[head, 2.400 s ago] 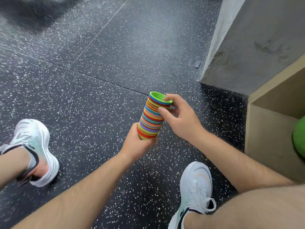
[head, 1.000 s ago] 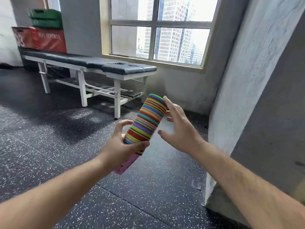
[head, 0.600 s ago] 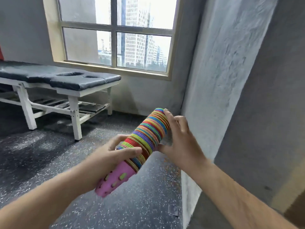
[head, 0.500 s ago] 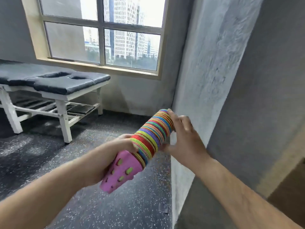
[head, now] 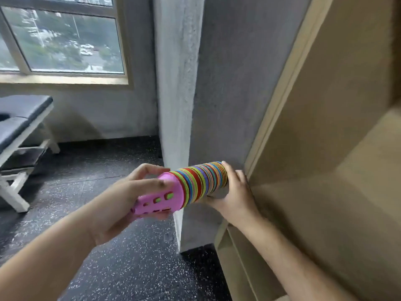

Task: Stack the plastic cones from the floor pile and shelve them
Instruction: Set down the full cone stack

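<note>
Plastic cone stack [head: 201, 183], gripped sideways between my left hand [head: 121, 197] and right hand [head: 237, 193], awaits shelving: slide it level onto the shelf [head: 308, 205] beside my right hand.

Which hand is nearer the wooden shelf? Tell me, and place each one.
Right. The right hand, holding the wide end of the stack of cones, is just beside the wooden shelf's front edge. The left hand grips the stack's pink end, farther left, away from the shelf.
</note>
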